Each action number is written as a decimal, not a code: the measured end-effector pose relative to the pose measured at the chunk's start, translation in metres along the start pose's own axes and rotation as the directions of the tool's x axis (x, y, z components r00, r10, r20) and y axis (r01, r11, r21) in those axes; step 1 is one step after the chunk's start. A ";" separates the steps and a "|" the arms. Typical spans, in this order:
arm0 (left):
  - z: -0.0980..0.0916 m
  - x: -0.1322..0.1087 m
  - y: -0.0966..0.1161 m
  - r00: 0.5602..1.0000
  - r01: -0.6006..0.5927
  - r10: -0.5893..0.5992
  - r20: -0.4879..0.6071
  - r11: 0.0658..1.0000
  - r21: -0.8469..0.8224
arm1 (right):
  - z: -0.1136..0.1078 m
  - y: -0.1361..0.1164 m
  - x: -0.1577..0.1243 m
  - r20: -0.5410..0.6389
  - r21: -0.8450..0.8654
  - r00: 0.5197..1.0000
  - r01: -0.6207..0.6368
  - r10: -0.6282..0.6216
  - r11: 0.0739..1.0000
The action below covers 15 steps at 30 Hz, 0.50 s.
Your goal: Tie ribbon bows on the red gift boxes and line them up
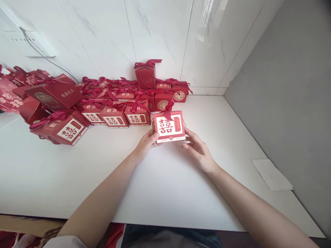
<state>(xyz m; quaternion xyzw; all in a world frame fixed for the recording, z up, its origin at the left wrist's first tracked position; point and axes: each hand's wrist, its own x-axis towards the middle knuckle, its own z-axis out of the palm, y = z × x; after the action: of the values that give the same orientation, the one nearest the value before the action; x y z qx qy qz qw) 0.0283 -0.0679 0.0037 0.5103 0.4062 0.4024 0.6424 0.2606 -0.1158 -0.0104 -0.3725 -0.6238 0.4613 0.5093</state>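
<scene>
A red and white gift box (169,132) with a double-happiness character, a dark red ribbon on top and twisted cord handles at its sides is in the middle of the view. My left hand (146,143) grips its left side, the thumb on the front face; the other fingers are mostly hidden behind it. At the right edge, my right hand (200,150) is open. Its forefinger reaches the side of the box, and the thumb stays apart below. The box's front tilts up towards me.
Rows of similar ribboned boxes (113,115) stand along the tiled wall (160,38), one box (145,76) on top of others. More red boxes (54,94) are piled at the left. White paper (271,174) lies on the white table (181,193) by the grey wall (284,86).
</scene>
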 end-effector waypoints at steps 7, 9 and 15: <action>-0.004 0.001 0.002 0.999 -0.051 0.051 -0.004 0.998 0.025 | 0.002 0.006 0.000 0.042 -0.019 0.989 -0.144 0.145 0.989; -0.003 0.000 0.003 0.997 -0.073 0.073 0.015 0.997 0.036 | 0.003 0.002 0.001 0.111 0.043 0.982 -0.159 0.153 0.986; 0.000 -0.003 0.003 0.998 -0.068 0.067 0.022 0.993 0.094 | 0.003 -0.007 0.001 0.143 0.134 0.976 -0.182 0.163 0.974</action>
<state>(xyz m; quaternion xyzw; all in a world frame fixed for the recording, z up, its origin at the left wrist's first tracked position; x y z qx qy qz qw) 0.0273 -0.0701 0.0071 0.5574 0.4010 0.3993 0.6075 0.2571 -0.1173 -0.0038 -0.3559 -0.5858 0.5717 0.4510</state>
